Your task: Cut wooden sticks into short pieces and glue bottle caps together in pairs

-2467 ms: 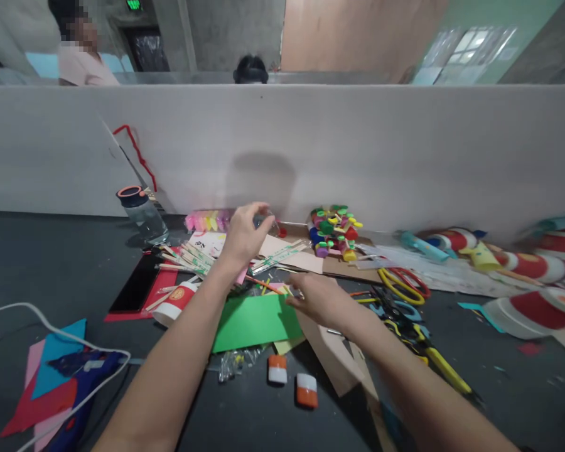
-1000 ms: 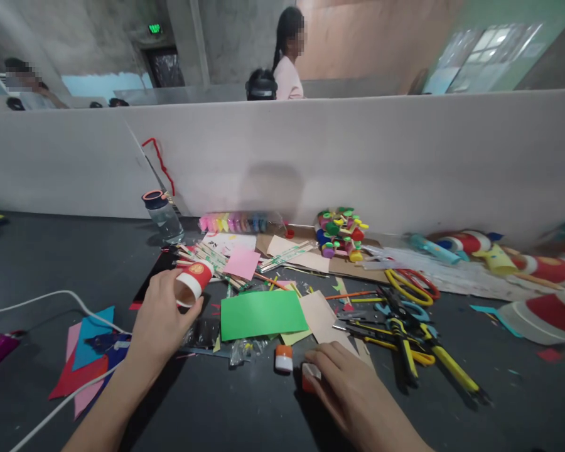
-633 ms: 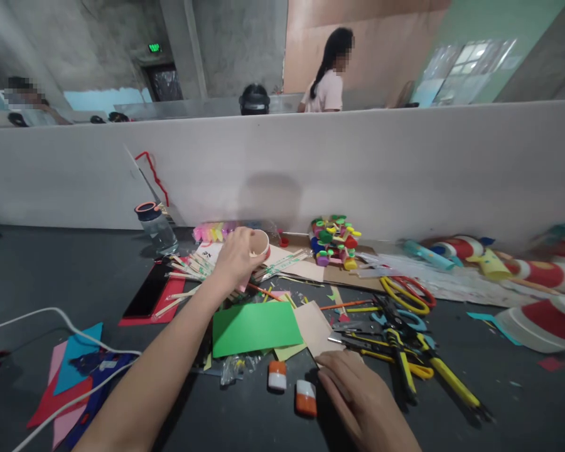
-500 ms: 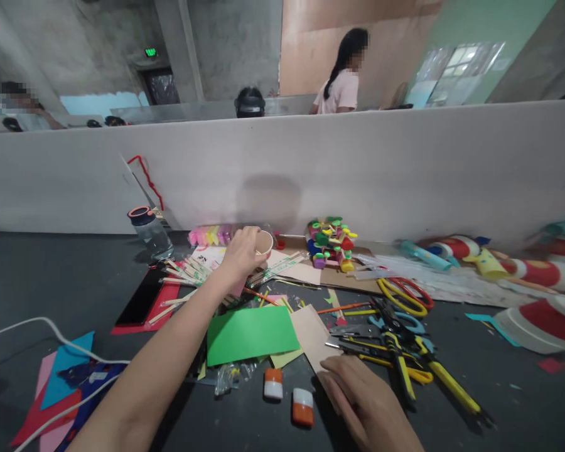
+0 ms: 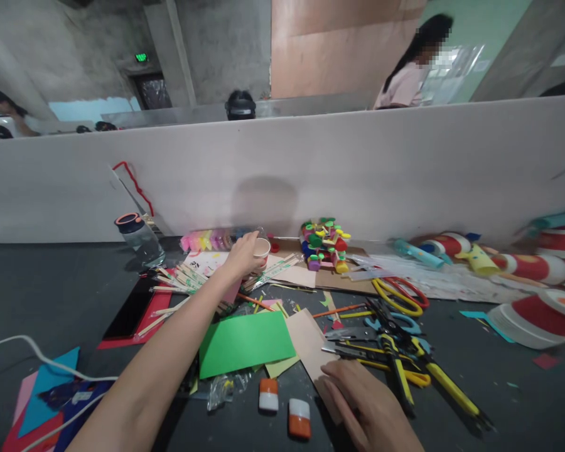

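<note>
Our left hand (image 5: 242,256) is closed around the cup (image 5: 262,248), upright, far out by the wall. Our right hand (image 5: 367,408) lies flat and open on the card (image 5: 311,342), nearer us; the glue sticks (image 5: 299,417) stand just left of it.

The paper cup (image 5: 262,248) is white outside, tan inside. The paper sheet (image 5: 245,343) is bright green; the card (image 5: 311,342) beside it, pale tan. Two small caps (image 5: 268,395) are orange and white. The scissors (image 5: 398,295) have yellow and red handles. The counter (image 5: 51,295) is dark grey, the partition (image 5: 358,169) off-white.
</note>
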Available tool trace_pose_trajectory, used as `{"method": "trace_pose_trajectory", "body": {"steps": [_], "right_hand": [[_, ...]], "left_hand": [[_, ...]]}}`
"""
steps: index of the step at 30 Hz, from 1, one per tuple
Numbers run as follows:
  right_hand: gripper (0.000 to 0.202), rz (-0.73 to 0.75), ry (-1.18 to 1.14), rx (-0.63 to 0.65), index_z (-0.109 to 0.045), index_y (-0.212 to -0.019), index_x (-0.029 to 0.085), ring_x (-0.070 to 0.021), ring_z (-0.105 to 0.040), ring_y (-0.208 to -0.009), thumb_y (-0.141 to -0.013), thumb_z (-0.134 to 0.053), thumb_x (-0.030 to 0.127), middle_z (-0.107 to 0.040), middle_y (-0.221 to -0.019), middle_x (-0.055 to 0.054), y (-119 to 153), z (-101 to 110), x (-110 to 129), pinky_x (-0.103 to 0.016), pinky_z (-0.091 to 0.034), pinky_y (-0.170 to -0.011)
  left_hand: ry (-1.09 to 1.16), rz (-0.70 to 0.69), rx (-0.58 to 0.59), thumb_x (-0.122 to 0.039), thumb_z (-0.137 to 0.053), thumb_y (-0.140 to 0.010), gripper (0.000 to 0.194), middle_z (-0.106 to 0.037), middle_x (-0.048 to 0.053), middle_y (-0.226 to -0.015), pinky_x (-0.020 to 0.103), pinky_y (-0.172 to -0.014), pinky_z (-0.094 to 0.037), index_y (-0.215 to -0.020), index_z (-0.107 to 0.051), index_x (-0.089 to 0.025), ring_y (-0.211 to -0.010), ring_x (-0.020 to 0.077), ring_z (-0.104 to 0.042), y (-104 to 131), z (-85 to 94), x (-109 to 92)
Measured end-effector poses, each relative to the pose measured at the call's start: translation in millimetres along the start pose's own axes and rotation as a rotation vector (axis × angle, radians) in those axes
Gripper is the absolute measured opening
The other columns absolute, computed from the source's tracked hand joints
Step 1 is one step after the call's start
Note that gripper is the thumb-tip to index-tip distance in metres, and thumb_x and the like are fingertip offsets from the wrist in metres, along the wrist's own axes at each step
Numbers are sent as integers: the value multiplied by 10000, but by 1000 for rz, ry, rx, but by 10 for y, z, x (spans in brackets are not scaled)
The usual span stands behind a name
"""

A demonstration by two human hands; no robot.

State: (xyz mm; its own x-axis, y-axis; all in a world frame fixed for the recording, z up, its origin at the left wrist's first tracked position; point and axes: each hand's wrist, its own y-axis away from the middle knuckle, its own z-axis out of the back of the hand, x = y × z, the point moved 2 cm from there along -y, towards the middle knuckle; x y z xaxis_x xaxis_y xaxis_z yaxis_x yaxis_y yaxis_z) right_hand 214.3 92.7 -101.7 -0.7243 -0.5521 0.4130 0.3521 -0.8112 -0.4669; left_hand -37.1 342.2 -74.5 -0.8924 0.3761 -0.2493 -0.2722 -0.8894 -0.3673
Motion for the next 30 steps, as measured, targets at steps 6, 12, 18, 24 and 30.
{"method": "trace_pose_trajectory", "body": {"steps": [6,12,18,24,30], "right_hand": [[196,3,1,-7,-626,-1049,251,-179,-703,-803,-1051,-435,291,-700,-918,-38,-4,-14,0,-269,-582,-676],[182,3,-1,7,-622,-1011,248,-176,-695,-767,-1047,-448,290,-690,-883,-31,-13,-20,-23,-263,-573,-641],[171,1,-3,12,-628,-1021,251,-183,-702,-803,-1041,-462,291,-701,-914,-35,8,-70,-51,-269,-578,-663],[188,-3,4,11,-646,-1009,249,-185,-707,-796,-1033,-465,289,-710,-907,-37,16,-78,-67,-274,-581,-669],[192,1,6,24,-632,-987,250,-177,-701,-783,-1043,-451,286,-700,-884,-28,19,-77,-31,-262,-572,-649]], "left_hand": [[-37,-42,-29,-351,-627,-946,389,-598,117,-1335,504,-954,-540,-1291,-586,-175,-1153,272,-619,88,45,39],[-151,-134,-27,-337,-618,-954,327,-629,106,-1277,469,-919,-559,-1238,-615,-173,-1099,247,-640,242,123,6],[-277,-253,14,-327,-613,-958,312,-626,107,-1291,482,-943,-548,-1233,-620,-181,-1121,251,-632,464,149,119],[-308,-383,92,-329,-621,-953,333,-617,110,-1308,499,-961,-536,-1247,-614,-175,-1146,263,-623,526,77,141],[-306,-454,134,-331,-621,-952,328,-619,109,-1313,513,-985,-521,-1242,-619,-177,-1167,267,-616,477,-16,90]]}}
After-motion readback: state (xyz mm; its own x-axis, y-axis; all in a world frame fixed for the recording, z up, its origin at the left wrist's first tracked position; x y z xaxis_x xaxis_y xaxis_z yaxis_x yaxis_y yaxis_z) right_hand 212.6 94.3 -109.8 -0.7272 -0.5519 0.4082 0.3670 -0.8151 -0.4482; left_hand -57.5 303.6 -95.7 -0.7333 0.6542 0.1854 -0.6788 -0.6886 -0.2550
